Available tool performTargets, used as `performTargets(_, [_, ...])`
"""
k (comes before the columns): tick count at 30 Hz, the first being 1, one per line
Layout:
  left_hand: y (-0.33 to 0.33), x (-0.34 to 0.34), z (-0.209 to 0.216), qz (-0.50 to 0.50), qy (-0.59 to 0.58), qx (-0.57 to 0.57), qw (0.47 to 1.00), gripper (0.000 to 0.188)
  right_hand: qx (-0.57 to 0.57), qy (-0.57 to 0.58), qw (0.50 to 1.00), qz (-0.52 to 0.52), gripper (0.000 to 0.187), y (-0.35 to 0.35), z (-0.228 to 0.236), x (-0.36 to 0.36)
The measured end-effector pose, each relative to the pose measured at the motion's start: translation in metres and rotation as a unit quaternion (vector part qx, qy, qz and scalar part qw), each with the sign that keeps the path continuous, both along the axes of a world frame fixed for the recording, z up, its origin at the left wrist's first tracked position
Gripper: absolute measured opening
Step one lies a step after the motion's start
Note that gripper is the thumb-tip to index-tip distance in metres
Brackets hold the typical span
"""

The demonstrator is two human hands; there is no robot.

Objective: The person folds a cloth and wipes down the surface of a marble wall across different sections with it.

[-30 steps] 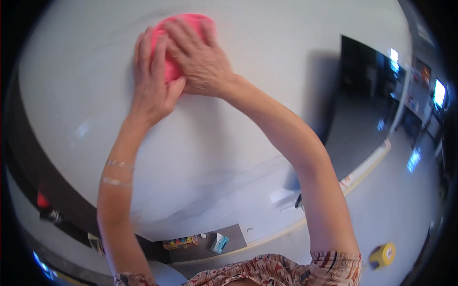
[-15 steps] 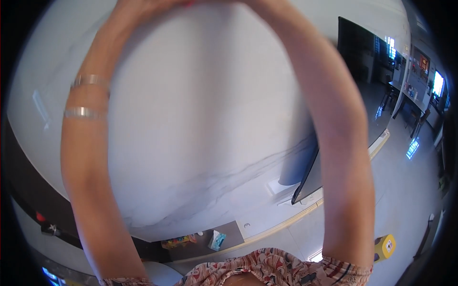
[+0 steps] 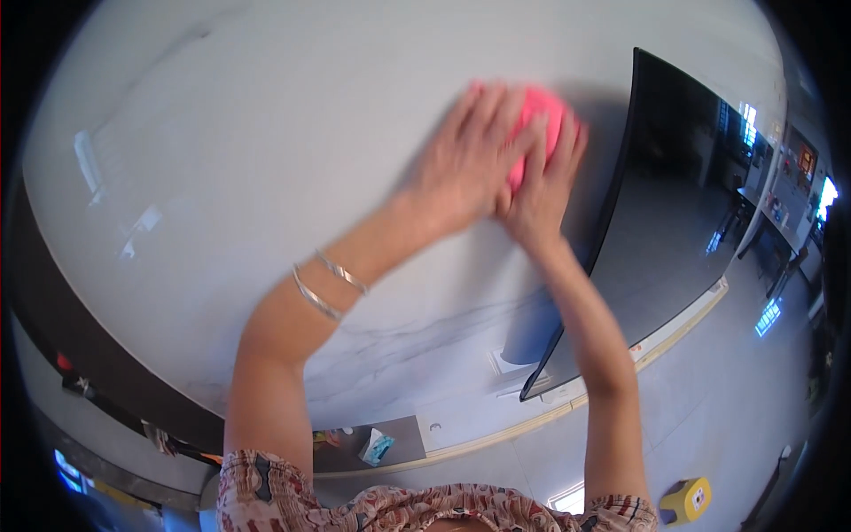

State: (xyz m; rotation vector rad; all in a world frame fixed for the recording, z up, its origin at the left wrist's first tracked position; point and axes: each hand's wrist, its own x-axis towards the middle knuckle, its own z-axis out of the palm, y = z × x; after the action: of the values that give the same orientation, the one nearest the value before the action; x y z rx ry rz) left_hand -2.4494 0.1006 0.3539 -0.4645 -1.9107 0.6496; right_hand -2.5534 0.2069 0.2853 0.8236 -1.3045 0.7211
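Head: hands (image 3: 468,173) on pink cloth (image 3: 549,111)

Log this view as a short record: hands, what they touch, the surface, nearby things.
Left hand: fingers extended over the pink cloth; two silvery bangles on the forearm
Left hand position: left part of the cloth, slightly blurred
Right hand: fingers extended over the cloth's right part
Pink cloth: under both hands, against the wall
Wall: pale, glossy, grey-veined
Right of hands: large dark screen
Lower right: yellow stool on the floor
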Motion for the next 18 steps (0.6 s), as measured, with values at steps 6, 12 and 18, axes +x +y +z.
performTargets(6, [-0.023, 0.027, -0.047, -0.043, -0.128, 0.025, 0.991, 0.09, 0.021, -0.091, 0.995, 0.036, 0.084, -0.019, -0.078, 0.024])
performTargets(12, [-0.038, 0.027, 0.01, -0.078, 0.01, 0.008, 0.997, 0.083, 0.032, 0.062, 0.997, -0.011, 0.075, -0.021, 0.011, 0.019])
performTargets(18, [-0.128, 0.088, 0.085, -0.044, 0.14, 0.033, 0.989, 0.073, 0.029, 0.212, 0.976, 0.029, 0.064, -0.115, 0.13, 0.075])
